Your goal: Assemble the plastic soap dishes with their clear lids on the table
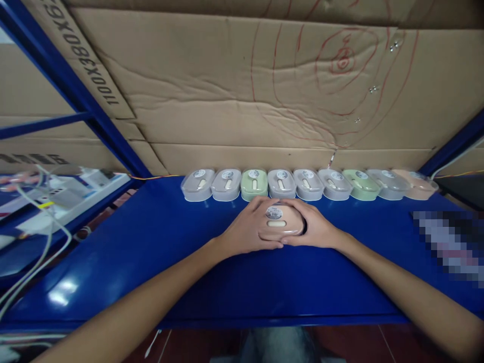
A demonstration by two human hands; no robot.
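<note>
Between my two hands is a pink lidded plastic container (282, 231), with a round printed sticker and a pale oval piece on its top. My left hand (244, 229) wraps round its left side, and my right hand (315, 227) curls round its right side. The fingertips of both hands come close together at its near edge and far edge. Just beyond my hands runs a row of similar containers with clear covers, among them a green one (254, 187), a grey one (282, 187) and a pink one at the right end (418, 187).
The containers stand along the back of a blue table (272, 287), against a cardboard panel (212, 75) with red curved lines. On the left are white cables (56, 217) and a power strip (94, 189). A pixelated dark object (446, 247) lies at the right.
</note>
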